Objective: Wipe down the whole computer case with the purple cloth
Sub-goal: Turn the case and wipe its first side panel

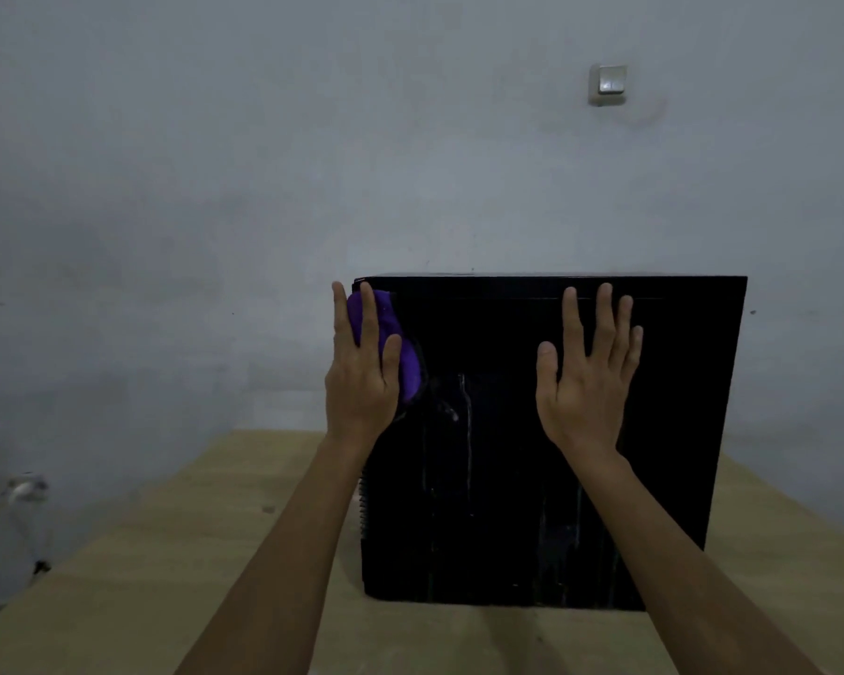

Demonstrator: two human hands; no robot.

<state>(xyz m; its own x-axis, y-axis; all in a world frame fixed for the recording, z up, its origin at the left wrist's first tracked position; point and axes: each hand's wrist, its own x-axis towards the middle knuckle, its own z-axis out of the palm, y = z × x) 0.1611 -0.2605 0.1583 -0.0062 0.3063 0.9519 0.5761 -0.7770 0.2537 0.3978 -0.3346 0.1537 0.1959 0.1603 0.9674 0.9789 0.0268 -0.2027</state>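
Head camera view, looking forward and down over two bare forearms. A black computer case [551, 440] stands on a light wooden table [132, 567], its broad glossy side panel facing the camera and a grey wall [215, 163] behind it. Pale streaks run down the lower part of that panel.

The left hand [361, 377] lies at the case's upper left corner, fingers straight and close together, pressing the purple cloth [395, 343] flat against the panel. The cloth shows between the fingers and the thumb and pokes out on the thumb side.

The right hand [588, 377] rests flat on the upper middle of the same panel, fingers straight and slightly spread, thumb out to the side, holding nothing.

On the wall above the case sits a white light switch [607, 84]. Low on the wall, well to the left of the case, is a blurred white plug and cable [25, 489].
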